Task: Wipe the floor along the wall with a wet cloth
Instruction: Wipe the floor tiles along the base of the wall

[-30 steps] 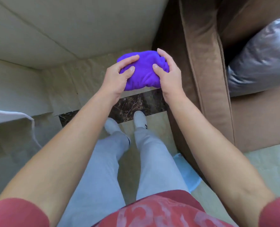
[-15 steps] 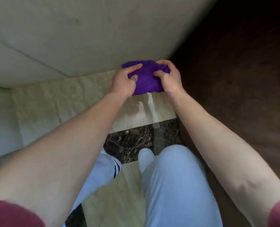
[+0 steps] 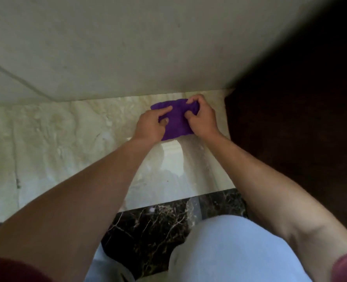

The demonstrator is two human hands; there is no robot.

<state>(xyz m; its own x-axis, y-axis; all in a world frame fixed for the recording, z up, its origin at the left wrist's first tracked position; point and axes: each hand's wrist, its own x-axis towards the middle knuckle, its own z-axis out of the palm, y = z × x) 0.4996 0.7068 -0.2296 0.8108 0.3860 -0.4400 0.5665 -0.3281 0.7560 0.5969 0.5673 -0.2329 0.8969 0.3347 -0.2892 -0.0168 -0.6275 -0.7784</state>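
Note:
A bunched purple cloth [image 3: 176, 121] lies on the pale marble floor [image 3: 67, 143], close to the foot of the cream wall [image 3: 148, 47]. My left hand [image 3: 151, 126] presses on the cloth's left side with fingers spread over it. Gripping the cloth's right side and top corner is my right hand [image 3: 202, 119], fingers curled into the fabric. Both forearms reach forward from the bottom of the view.
A dark brown sofa side [image 3: 294, 119] stands immediately right of the cloth, against the wall. A dark veined marble strip [image 3: 158, 226] crosses the floor near my knees [image 3: 229, 251]. The pale floor stretches away to the left along the wall.
I have crouched lower and the cloth has come down from mid-air onto the floor by the wall. Both hands stayed on it throughout.

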